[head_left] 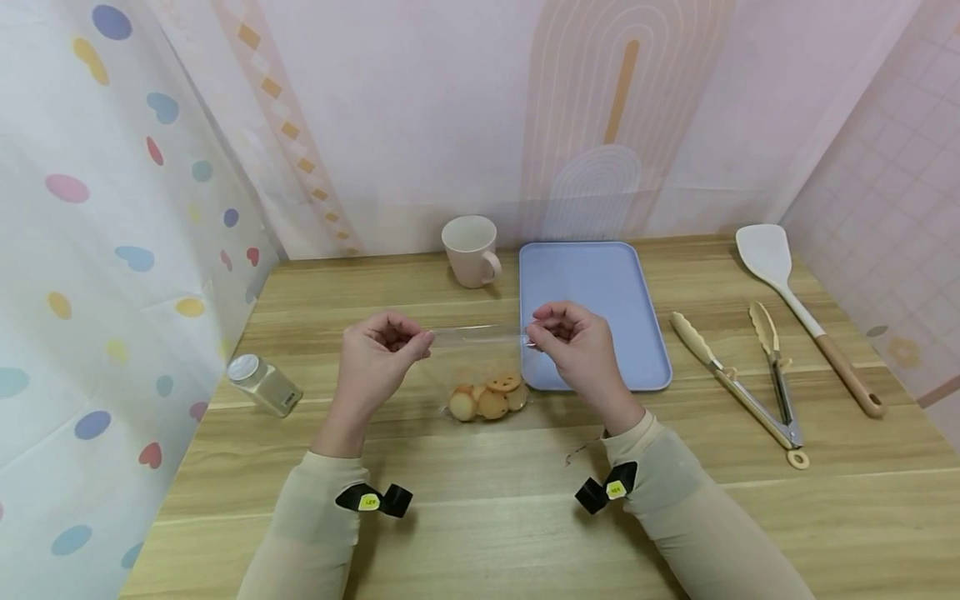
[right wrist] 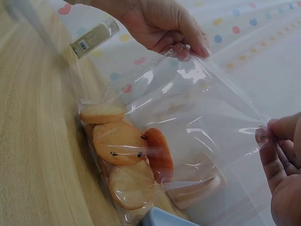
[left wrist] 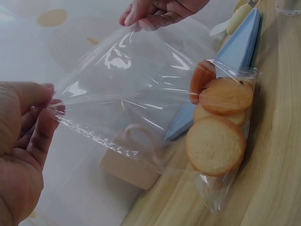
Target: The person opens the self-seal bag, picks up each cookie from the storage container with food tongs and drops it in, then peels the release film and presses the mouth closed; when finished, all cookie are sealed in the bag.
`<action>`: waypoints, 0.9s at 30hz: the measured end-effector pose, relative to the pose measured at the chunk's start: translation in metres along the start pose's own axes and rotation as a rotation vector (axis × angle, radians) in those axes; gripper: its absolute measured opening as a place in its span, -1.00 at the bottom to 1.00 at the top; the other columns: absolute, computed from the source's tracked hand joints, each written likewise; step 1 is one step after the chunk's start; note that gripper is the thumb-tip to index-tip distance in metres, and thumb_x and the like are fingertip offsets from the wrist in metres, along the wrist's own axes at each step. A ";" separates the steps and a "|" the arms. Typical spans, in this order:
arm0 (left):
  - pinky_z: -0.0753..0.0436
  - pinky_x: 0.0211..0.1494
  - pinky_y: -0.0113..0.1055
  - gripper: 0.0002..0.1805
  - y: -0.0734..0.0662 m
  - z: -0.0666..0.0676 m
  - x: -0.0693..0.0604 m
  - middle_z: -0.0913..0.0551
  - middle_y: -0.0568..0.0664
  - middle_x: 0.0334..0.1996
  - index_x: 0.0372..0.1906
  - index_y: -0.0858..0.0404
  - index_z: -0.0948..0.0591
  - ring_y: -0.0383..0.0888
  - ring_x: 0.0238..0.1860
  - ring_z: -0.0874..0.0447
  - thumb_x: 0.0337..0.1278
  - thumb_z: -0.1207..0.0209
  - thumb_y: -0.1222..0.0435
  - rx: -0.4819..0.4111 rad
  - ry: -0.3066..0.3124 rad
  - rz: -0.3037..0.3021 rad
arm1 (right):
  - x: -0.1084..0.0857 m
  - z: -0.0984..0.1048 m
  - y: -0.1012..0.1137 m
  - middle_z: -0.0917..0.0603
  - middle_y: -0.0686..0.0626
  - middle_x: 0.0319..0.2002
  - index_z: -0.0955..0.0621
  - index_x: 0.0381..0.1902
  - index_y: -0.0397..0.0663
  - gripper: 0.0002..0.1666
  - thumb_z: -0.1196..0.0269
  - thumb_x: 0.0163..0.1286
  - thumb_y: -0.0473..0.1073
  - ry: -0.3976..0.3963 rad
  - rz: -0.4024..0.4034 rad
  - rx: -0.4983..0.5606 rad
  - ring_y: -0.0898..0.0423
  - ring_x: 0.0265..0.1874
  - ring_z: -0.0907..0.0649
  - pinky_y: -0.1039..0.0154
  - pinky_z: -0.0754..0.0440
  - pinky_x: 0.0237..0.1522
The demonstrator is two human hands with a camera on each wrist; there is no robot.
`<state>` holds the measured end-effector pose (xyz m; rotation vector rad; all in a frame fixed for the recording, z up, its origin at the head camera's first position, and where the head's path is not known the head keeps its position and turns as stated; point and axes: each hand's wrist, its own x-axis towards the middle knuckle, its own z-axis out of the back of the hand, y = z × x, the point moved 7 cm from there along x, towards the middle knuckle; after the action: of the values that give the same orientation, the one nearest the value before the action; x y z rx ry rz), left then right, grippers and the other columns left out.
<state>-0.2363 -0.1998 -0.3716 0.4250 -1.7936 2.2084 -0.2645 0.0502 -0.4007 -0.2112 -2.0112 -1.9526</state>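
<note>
A clear plastic bag (left wrist: pixel 136 89) hangs upright with its top edge stretched between both hands. Several round golden cookies (head_left: pixel 491 404) lie inside at its bottom, some with dark specks in the right wrist view. My left hand (head_left: pixel 375 354) pinches one top corner between thumb and fingers. The opposite corner is pinched the same way by my right hand (head_left: pixel 581 350). The bag's lower end is at the tabletop; in the head view I cannot tell whether it touches. A thin twist tie (head_left: pixel 582 452) lies near the right wrist, partly hidden by the sleeve.
Behind the bag stand a pink mug (head_left: pixel 471 252) and a blue tray (head_left: pixel 600 292). To the right lie metal tongs (head_left: pixel 750 400) with cream tips and a white spatula (head_left: pixel 802 312). A capped glass jar (head_left: pixel 266 386) lies on its side at left. Patterned curtains border the table.
</note>
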 end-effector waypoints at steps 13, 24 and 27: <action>-0.68 -0.33 -0.32 -0.77 0.024 -0.005 0.005 -0.61 0.25 -0.37 -0.11 0.52 -0.52 -0.08 -0.43 -0.67 0.13 -0.23 0.54 -0.077 0.093 -0.032 | -0.008 -0.001 0.036 -0.69 -0.27 -0.37 -0.64 -0.19 -0.42 -0.83 -0.29 0.24 -0.45 -0.079 0.144 -0.260 -0.01 -0.44 -0.67 0.44 -0.58 -0.41; -0.67 -0.22 -0.29 -0.60 0.044 -0.027 0.000 -0.70 0.02 -0.34 0.04 0.38 -0.55 -0.09 -0.36 -0.68 0.11 -0.33 0.33 -0.166 0.159 0.257 | -0.009 -0.006 0.030 -0.68 -0.26 -0.37 -0.64 -0.18 -0.41 -0.83 -0.27 0.25 -0.47 -0.008 0.142 -0.154 0.09 -0.43 -0.68 0.38 -0.62 -0.40; -0.68 -0.24 -0.29 -0.69 0.042 -0.026 0.000 -0.70 0.02 -0.39 -0.06 0.43 -0.58 -0.13 -0.40 -0.68 0.11 -0.32 0.38 -0.172 0.126 0.255 | -0.009 -0.007 0.031 -0.68 -0.24 -0.37 -0.64 -0.19 -0.39 -0.84 -0.27 0.25 -0.47 -0.012 0.139 -0.152 0.08 -0.43 -0.68 0.36 -0.63 -0.38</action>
<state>-0.2539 -0.1831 -0.4148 0.0205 -2.0429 2.1574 -0.2454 0.0463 -0.3748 -0.3883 -1.8040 -2.0202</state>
